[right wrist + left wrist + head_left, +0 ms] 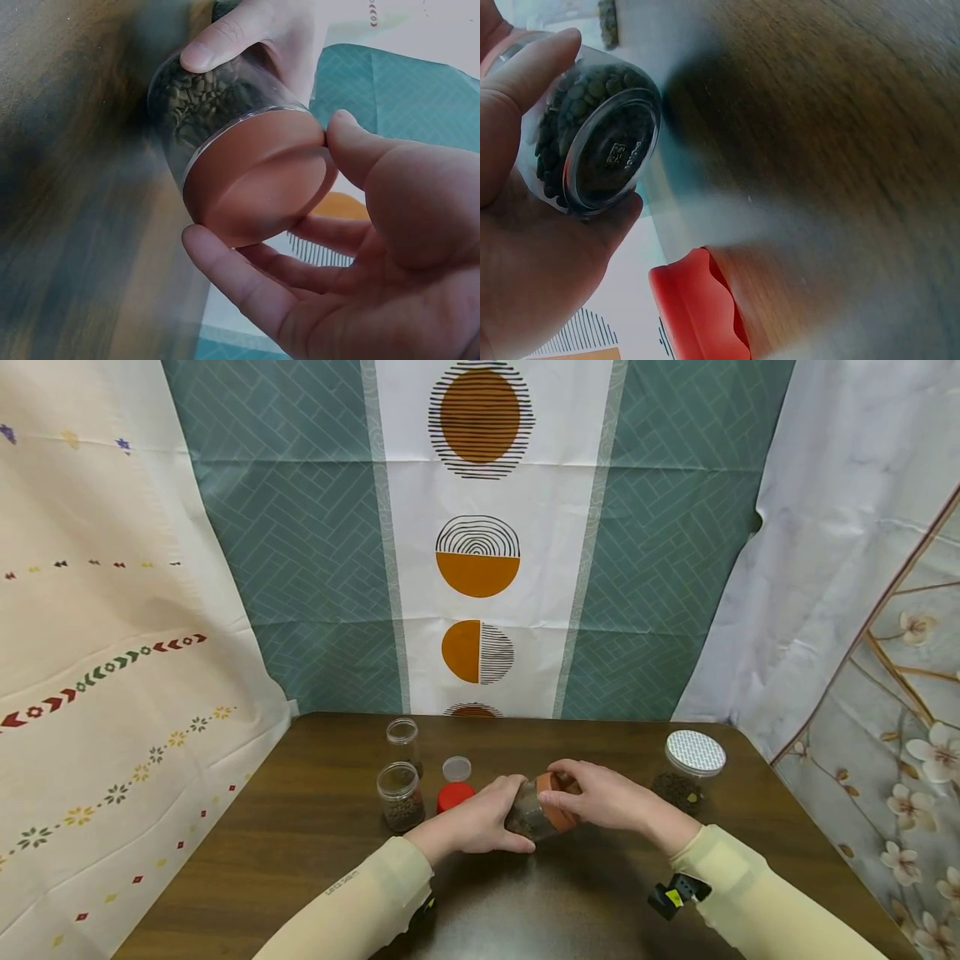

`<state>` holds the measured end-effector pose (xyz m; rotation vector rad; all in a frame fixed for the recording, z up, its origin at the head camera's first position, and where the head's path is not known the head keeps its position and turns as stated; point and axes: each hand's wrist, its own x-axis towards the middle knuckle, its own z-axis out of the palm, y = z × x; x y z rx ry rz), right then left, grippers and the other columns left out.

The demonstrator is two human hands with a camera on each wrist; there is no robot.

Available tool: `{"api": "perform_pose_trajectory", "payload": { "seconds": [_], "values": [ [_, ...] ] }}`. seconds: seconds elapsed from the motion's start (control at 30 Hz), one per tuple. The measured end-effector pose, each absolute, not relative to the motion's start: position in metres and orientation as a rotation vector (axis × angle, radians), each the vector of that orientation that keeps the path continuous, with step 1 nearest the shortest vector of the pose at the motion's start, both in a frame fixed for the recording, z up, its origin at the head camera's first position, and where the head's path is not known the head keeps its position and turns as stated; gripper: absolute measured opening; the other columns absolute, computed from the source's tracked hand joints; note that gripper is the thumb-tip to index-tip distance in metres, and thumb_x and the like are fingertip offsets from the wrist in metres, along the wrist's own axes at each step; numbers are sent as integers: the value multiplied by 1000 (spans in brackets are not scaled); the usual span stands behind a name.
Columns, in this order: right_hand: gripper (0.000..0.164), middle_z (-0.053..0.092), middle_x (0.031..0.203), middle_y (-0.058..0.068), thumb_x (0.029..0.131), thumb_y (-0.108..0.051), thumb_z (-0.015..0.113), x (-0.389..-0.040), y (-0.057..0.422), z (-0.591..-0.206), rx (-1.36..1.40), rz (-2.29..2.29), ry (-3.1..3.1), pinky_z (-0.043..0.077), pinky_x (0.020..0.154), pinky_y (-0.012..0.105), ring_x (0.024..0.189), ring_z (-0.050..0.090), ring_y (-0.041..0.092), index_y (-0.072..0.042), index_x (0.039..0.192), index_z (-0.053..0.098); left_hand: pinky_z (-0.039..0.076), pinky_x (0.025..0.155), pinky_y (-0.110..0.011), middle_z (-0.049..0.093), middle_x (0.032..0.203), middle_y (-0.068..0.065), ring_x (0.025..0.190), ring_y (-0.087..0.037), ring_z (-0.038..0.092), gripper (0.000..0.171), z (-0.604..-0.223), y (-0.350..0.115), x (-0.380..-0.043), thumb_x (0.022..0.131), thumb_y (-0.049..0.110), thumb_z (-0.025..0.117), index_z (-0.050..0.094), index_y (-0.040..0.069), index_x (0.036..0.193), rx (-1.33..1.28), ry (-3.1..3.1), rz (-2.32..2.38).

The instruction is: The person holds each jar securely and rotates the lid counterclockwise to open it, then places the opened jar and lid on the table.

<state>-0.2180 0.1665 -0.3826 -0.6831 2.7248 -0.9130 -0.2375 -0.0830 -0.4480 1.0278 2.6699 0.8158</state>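
Observation:
A clear jar (527, 810) is tilted on its side over the table, partly filled with small dark brown bean-like pieces. My left hand (483, 817) grips the jar's body near its base, thumb on one side and fingers on the other. The orange-brown lid (262, 176) sits on the jar's mouth, facing right. Fingertips and thumb of my right hand (600, 793) hold that lid by its rim. In the left wrist view, the round base (611, 154) shows embossed marks.
Left of the hands stand two uncovered clear jars, a nearer one (401, 806) with brown pieces and a farther one (402, 739). A red lid (454, 794) and a clear disc-shaped lid (457, 768) lie beside them. A white-lidded jar (678, 787) stands right. Cloth (315, 568) hangs behind the table.

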Motion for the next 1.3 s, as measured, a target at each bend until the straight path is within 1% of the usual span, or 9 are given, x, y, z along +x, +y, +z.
{"api": "perform_pose_trajectory", "payload": {
  "seconds": [0.17, 0.33, 0.53, 0.73, 0.93, 1.03, 1.17, 1.23, 1.3],
  "values": [
    [61, 70, 123, 8, 105, -37, 79, -220, 169, -383, -776, -963, 2688, 59, 93, 47, 113, 68, 26, 2, 147, 59, 51, 100, -33, 55, 138, -9, 121, -19, 55, 93, -448, -83, -238, 92, 39, 92, 40, 2, 159, 1029, 2677, 811],
    [66, 66, 129, 10, 101, -32, 85, -220, 171, -384, -821, -983, 2673, 58, 98, 51, 120, 66, 31, 2, 150, 57, 51, 100, -33, 55, 140, -8, 121, -19, 55, 95, -449, -84, -238, 93, 41, 92, 38, 3, 161, 1023, 2674, 804],
    [77, 62, 134, 10, 95, -33, 91, -218, 172, -385, -806, -966, 2703, 56, 101, 52, 123, 63, 30, 1, 154, 55, 52, 100, -32, 54, 140, -8, 121, -17, 54, 94, -449, -85, -239, 93, 43, 91, 38, 6, 161, 1012, 2664, 809],
    [76, 60, 136, 9, 91, -32, 94, -218, 174, -387, -839, -956, 2727, 55, 102, 54, 124, 62, 29, -3, 152, 58, 52, 100, -32, 55, 140, -12, 119, -17, 55, 94, -447, -85, -239, 93, 42, 92, 38, 5, 160, 1020, 2653, 826],
    [77, 58, 140, 10, 88, -33, 97, -218, 175, -388, -915, -945, 2742, 55, 102, 54, 126, 62, 30, -6, 151, 59, 52, 100, -32, 55, 140, -12, 119, -17, 55, 94, -448, -86, -239, 93, 42, 91, 38, 3, 161, 1023, 2650, 825],
    [78, 57, 145, 12, 92, -36, 93, -217, 175, -387, -880, -959, 2739, 54, 105, 56, 131, 61, 33, -6, 155, 56, 52, 100, -32, 55, 140, -11, 119, -17, 55, 95, -448, -86, -239, 93, 42, 91, 38, 3, 161, 1026, 2656, 820],
    [76, 56, 149, 20, 104, -45, 79, -216, 173, -384, -741, -950, 2755, 53, 107, 58, 134, 61, 37, -3, 160, 51, 52, 99, -32, 55, 137, -9, 118, -17, 55, 94, -448, -86, -238, 92, 41, 92, 38, 3, 160, 1028, 2665, 818],
    [74, 58, 147, 22, 108, -47, 72, -217, 171, -382, -660, -948, 2748, 57, 101, 57, 127, 65, 36, -2, 161, 49, 52, 98, -32, 55, 136, -8, 117, -17, 56, 93, -448, -85, -237, 92, 40, 93, 39, 3, 159, 1031, 2662, 826],
    [75, 61, 144, 23, 109, -47, 69, -217, 169, -381, -594, -974, 2703, 61, 91, 54, 114, 71, 33, 0, 162, 46, 52, 98, -32, 55, 135, -7, 117, -16, 56, 92, -448, -85, -237, 92, 40, 93, 40, 4, 158, 1031, 2662, 828]
  ]
}}
